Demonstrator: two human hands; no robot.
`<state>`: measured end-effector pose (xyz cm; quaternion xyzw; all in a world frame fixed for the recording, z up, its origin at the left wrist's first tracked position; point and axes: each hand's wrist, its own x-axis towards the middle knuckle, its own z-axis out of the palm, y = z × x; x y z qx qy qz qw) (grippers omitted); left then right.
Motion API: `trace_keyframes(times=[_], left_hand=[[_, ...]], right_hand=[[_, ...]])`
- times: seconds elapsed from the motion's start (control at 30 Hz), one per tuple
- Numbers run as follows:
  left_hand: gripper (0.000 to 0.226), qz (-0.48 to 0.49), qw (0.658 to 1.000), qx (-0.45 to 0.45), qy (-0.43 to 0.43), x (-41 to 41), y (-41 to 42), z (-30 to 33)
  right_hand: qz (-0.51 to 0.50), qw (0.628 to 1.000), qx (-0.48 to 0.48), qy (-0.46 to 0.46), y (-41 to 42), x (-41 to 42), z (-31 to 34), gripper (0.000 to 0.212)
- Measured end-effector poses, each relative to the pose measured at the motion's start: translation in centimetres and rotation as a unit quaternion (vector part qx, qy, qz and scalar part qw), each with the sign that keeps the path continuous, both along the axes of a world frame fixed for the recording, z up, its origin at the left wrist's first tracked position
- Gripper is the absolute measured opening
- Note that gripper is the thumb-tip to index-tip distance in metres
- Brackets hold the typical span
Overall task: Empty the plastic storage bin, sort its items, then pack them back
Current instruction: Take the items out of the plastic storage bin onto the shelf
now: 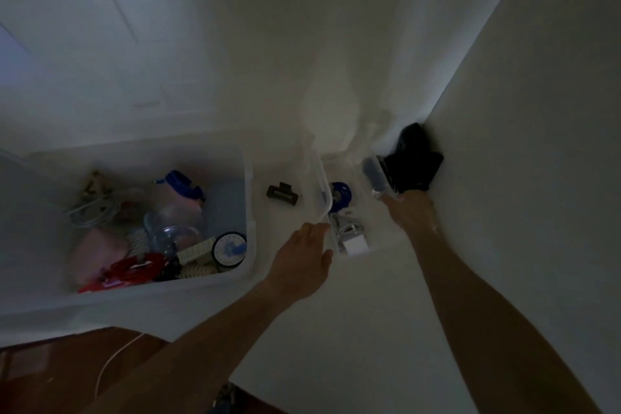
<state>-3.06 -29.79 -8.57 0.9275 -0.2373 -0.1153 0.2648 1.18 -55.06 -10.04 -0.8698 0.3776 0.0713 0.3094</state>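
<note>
1. Head view: 1 plastic storage bin (247, 198), still full, sits on the white surface (386, 329) at left.
2. 2 hands: the left hand (304, 262) is relaxed at 1 small clear box (327, 195); the right hand (411, 212) touches its far side, grip unclear.
3. The box looks light, stiff and slick; hold both walls.
4. 1 hair clip (282, 195) lies between the containers.

Both bare forearms reach forward, well apart. Left hand (304, 257) back up, fingers straight and close together, tips pointing ahead. Right hand (408, 212) further out, back up, fingers curled under, tips hidden.
</note>
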Motion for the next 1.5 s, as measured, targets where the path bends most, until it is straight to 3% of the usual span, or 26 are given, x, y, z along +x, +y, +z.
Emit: trace_keyframes(times=[0.1, 0.17, 0.3, 0.37, 0.5, 0.63, 0.73, 0.87, 0.9, 1.0, 1.1, 1.17, 1.27, 1.4, 1.5], left_hand=[[0.045, -0.011, 0.997, -0.033, -0.065, -0.1, 2.2, 2.2], [0.041, -0.015, 0.992, -0.04, -0.12, -0.2, 5.2, 3.7], [0.029, 0.041, 0.984, -0.021, -0.172, 0.7, 14.6, 4.2], [0.025, 0.069, 0.98, 0.03, -0.186, 1.6, 20.3, 3.4], [0.028, 0.136, 0.968, 0.107, -0.182, 3.3, 29.6, 1.7], [0.03, 0.173, 0.971, 0.104, -0.127, 3.9, 32.5, 0.5], [0.046, 0.193, 0.975, 0.078, -0.081, 4.3, 32.2, 0.1], [0.048, 0.094, 0.976, 0.173, -0.094, 4.7, 33.8, -2.4], [0.045, 0.105, 0.978, 0.158, -0.086, 4.8, 33.9, -2.6], [0.031, 0.147, 0.979, 0.094, -0.103, 4.8, 33.2, -1.5], [0.03, 0.131, 0.981, 0.09, -0.113, 4.9, 32.3, -1.4], [0.032, 0.11, 0.982, 0.091, -0.12, 4.8, 31.3, -1.3], [0.023, 0.102, 0.987, 0.012, -0.123, 4.5, 28.3, 0.4], [0.036, 0.049, 0.99, 0.026, -0.129, 4.1, 24.7, 0.6], [0.037, 0.063, 0.99, 0.004, -0.123, 3.2, 22.2, 1.2]], right_hand=[[-0.026, 0.986, -0.127, -0.109, 4.5, -1.5, 4.3, 0.059], [-0.026, 0.965, -0.163, -0.204, 9.1, -2.1, 6.2, 0.05], [0.13, 0.931, -0.073, -0.334, 20.9, -3.0, 7.7, 0.026], [0.236, 0.929, -0.012, -0.285, 26.1, -3.2, 7.3, 0.03], [0.349, 0.93, -0.013, -0.116, 31.1, -1.9, 4.9, 0.042], [0.409, 0.907, -0.089, 0.057, 33.1, 0.9, 3.0, 0.047], [0.441, 0.878, -0.153, 0.104, 34.4, 2.2, 1.9, 0.044], [0.475, 0.838, -0.225, 0.146, 35.1, 2.6, 1.7, 0.038], [0.477, 0.836, -0.229, 0.146, 35.0, 2.6, 2.4, 0.036], [0.469, 0.843, -0.237, 0.114, 34.2, 1.9, 5.9, 0.034], [0.445, 0.854, -0.262, 0.061, 32.4, 0.0, 10.6, 0.048], [0.397, 0.882, -0.253, 0.002, 30.4, -1.7, 13.6, 0.061], [0.28, 0.936, -0.189, -0.103, 26.3, -4.8, 16.4, 0.074], [0.134, 0.97, -0.137, -0.152, 21.1, -8.0, 15.1, 0.08], [0.103, 0.974, -0.144, -0.14, 18.7, -8.9, 11.7, 0.071]])
